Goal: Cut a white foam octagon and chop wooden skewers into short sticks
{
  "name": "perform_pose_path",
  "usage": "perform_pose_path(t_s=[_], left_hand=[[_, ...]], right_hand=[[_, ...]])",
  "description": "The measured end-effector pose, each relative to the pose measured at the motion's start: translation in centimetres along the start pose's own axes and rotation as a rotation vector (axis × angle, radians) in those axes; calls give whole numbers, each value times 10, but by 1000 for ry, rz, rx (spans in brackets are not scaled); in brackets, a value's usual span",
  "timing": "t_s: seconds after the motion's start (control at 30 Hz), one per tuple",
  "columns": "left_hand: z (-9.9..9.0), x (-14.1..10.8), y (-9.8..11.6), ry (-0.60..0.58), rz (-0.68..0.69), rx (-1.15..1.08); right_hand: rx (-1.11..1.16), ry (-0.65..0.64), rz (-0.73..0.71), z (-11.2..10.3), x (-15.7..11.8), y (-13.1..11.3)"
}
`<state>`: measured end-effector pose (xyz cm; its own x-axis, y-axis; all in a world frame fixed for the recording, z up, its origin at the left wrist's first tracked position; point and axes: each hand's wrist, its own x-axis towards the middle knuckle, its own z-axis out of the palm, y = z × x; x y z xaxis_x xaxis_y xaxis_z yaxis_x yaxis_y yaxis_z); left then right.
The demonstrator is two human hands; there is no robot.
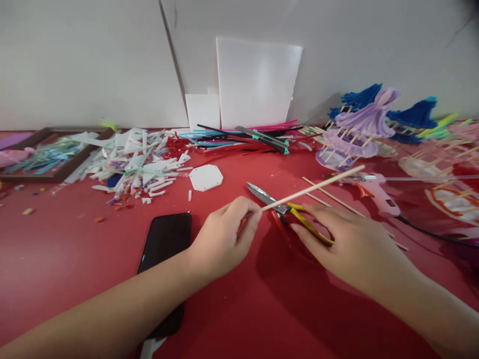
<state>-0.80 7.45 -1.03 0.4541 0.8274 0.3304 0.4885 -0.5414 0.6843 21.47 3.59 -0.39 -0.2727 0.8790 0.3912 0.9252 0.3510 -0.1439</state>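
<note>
My left hand [228, 234] pinches the near end of a thin wooden stick [318, 187], which slants up to the right above the red table [232, 319]. Yellow-handled scissors [309, 224] lie beneath the stick, their metal blades pointing up and to the left. My right hand [348, 244] is at the scissors' handles, thumb and fingers around them. More thin sticks [344, 204] rest on the table behind my right hand. A white octagonal piece [206, 178] lies flat beyond my left hand.
A black phone [164, 239] lies under my left forearm. White scraps [138, 154] are piled at the back left. A pink glue gun [379, 194] and a purple carousel-like model [359, 129] stand at the right. White boards [258, 80] lean on the wall.
</note>
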Motion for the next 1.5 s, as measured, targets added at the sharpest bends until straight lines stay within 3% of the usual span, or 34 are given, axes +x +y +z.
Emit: perform_pose_path(t_s=[0.17, 0.27, 0.43, 0.67, 1.1, 1.5], left_hand=[[3, -2, 1, -132, 110, 209], [4, -3, 1, -180, 218, 258], [7, -4, 1, -244, 240, 342], [8, -4, 2, -333, 202, 434], [10, -4, 6, -386, 186, 554], [7, -6, 7, -354, 248, 547]], right_hand=[[103, 244, -348, -11, 3, -15], [112, 310, -438, -4, 8, -18], [132, 285, -395, 13, 10, -14], [130, 252, -394, 16, 9, -12], [194, 175, -428, 16, 7, -13], [167, 180, -415, 18, 4, -16]])
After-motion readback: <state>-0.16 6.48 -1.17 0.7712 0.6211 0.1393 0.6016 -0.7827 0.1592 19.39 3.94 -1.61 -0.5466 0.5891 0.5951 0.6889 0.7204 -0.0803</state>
